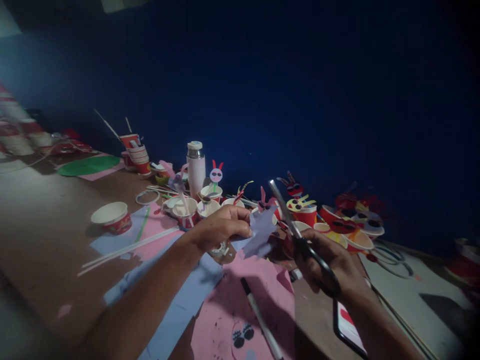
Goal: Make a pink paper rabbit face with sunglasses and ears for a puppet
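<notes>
Between thumb and fingers, my left hand (227, 225) pinches a pale purple paper cutout (261, 231) with a jagged outline. My right hand (326, 257) grips black-handled scissors (288, 215); their blades point up and away, close to the paper's right side but apart from it. Below both hands lies a pink paper sheet (213, 295) with dark eye shapes drawn near its lower edge. Across that sheet rests a white marker (260, 315) with a black end. Under my left forearm is a blue paper sheet (176, 305).
Paper cups (183, 210) with bunny-like paper figures line the back, beside a white thermos (196, 170). At the left stand a bowl-like cup (112, 217) and a green paper oval (89, 165). A phone (348, 325) lies under my right wrist. The dark blue wall (240, 90) rises behind.
</notes>
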`<state>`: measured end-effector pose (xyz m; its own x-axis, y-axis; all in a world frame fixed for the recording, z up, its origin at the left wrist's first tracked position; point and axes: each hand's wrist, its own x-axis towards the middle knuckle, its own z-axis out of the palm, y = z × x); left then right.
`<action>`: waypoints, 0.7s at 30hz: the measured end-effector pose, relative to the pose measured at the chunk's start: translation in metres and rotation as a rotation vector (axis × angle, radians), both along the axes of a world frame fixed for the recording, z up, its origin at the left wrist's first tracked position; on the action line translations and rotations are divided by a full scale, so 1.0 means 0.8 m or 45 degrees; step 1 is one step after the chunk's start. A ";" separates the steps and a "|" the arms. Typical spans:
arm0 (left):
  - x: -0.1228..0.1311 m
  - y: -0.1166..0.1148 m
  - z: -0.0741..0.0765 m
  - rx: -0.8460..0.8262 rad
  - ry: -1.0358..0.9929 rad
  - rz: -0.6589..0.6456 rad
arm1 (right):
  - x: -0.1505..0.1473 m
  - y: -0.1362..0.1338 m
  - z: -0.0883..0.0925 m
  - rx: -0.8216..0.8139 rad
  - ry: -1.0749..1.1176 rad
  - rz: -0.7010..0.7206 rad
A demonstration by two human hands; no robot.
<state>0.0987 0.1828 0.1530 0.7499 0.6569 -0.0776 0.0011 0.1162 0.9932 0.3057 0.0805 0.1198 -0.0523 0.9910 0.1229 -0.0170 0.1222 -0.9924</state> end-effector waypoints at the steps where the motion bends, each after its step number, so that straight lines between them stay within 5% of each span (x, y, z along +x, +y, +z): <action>1: 0.000 -0.002 0.000 0.003 0.005 -0.019 | 0.001 0.001 0.000 0.065 0.029 -0.009; 12: 0.026 -0.033 -0.004 0.020 0.275 -0.224 | -0.022 0.003 0.005 0.040 0.079 -0.077; 21: 0.032 -0.035 -0.015 0.110 0.275 -0.230 | -0.030 0.001 0.004 0.175 -0.201 -0.135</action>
